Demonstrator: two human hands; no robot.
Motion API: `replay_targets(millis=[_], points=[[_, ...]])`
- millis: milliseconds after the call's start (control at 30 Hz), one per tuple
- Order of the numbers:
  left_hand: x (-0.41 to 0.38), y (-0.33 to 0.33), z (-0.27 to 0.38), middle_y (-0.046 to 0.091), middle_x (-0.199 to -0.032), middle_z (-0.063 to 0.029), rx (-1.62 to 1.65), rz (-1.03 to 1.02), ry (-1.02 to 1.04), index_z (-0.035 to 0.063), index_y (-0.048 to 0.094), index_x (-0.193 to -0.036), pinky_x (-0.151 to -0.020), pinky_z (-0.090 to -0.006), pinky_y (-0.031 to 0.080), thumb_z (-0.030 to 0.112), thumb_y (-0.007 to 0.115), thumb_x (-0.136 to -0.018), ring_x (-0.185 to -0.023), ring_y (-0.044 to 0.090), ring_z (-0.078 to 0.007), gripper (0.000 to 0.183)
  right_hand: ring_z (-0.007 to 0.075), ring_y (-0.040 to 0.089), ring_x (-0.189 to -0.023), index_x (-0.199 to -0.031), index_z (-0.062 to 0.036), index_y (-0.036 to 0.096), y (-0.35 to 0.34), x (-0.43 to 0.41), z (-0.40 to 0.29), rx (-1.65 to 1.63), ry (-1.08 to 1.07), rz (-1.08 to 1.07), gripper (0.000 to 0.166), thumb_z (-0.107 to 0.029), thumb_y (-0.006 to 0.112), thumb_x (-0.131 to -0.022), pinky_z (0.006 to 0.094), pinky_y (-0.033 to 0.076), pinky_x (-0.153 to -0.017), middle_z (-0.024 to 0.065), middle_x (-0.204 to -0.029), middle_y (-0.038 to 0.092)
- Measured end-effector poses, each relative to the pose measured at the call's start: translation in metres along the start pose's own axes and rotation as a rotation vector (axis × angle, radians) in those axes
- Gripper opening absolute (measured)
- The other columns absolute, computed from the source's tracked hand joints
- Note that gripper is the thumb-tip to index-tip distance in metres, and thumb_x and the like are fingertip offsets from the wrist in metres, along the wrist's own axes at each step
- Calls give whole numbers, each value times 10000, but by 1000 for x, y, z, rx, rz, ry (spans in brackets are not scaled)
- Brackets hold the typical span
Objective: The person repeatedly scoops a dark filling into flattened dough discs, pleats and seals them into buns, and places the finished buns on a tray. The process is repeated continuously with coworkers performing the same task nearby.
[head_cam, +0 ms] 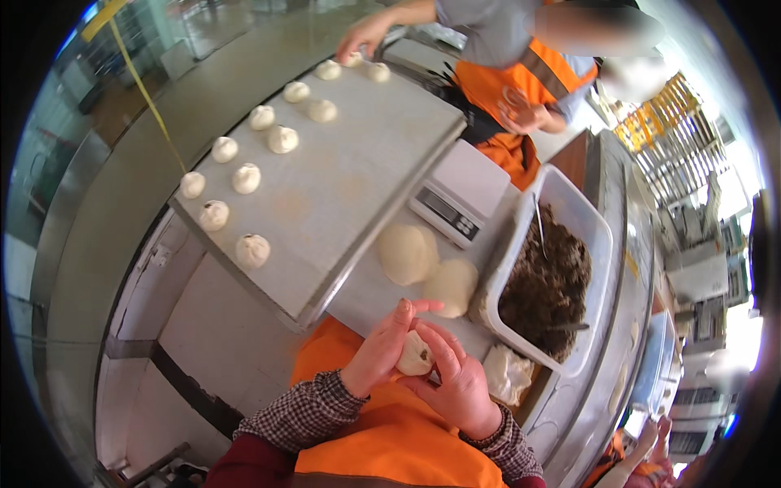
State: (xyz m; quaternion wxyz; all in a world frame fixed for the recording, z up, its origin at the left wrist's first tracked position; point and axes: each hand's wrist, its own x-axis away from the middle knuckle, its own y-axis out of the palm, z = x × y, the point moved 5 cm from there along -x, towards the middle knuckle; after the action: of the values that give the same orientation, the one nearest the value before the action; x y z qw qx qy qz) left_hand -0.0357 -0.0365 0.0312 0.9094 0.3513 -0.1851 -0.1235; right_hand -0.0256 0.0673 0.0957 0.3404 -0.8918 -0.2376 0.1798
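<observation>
A round dough bun (415, 355) with a speck of dark filling at its gathered top sits between my two hands, over my orange apron. My left hand (385, 349) cups it from the left. From the right, the fingers and thumb of my right hand (456, 379) close around it. Just beyond my hands lie flat dough wrappers, one nearer (450, 289) and one farther (406, 253), overlapping on the table. To the right, a white plastic tub (491, 291) holds dark minced filling (543, 293), with utensils stuck in it.
A large tray (341, 201) at the left carries several pleated buns (252, 251). A digital scale (457, 195) stands between tray and tub. A crumpled white cloth (507, 373) lies near my right wrist. Across the table, a co-worker's hand (366, 38) touches a bun at the tray's far end.
</observation>
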Motion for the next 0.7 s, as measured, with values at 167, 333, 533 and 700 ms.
replay_targets(millis=[167, 333, 533, 700], points=[[3, -42, 24, 571, -1169, -121, 402, 164, 190, 43, 293, -1416, -915, -359, 479, 582, 212, -979, -1079, 570, -187, 698, 239, 628, -718, -1205, -83, 530, 13, -64, -14, -137, -49, -76, 550, -102, 771, -712, 300, 510, -556, 103, -1177, 578], [-18, -69, -31, 590, -1117, -115, 296, 134, -11, 45, 419, -1290, -885, -353, 480, 627, 198, -960, -1021, 590, -215, 705, 249, 605, -799, -1159, -58, 555, 45, -164, -20, -232, 20, -92, 444, -77, 708, -742, 322, 507, -687, 125, -1071, 583], [-31, -95, -72, 586, -981, -83, 335, 202, -129, 33, 490, -1078, -780, -344, 520, 564, 228, -988, -906, 595, -199, 599, 325, 587, -964, -1143, -49, 555, 120, -245, -1, -227, 20, -163, 438, -99, 694, -730, 372, 487, -824, 150, -1097, 583], [-31, -106, -77, 490, -1035, -23, 411, 250, -96, 67, 458, -1085, -790, -300, 492, 406, 332, -1020, -874, 512, -129, 367, 197, 617, -815, -1183, -44, 543, 158, -261, 13, -144, -5, -116, 460, -108, 697, -754, 319, 512, -745, 127, -1065, 591]])
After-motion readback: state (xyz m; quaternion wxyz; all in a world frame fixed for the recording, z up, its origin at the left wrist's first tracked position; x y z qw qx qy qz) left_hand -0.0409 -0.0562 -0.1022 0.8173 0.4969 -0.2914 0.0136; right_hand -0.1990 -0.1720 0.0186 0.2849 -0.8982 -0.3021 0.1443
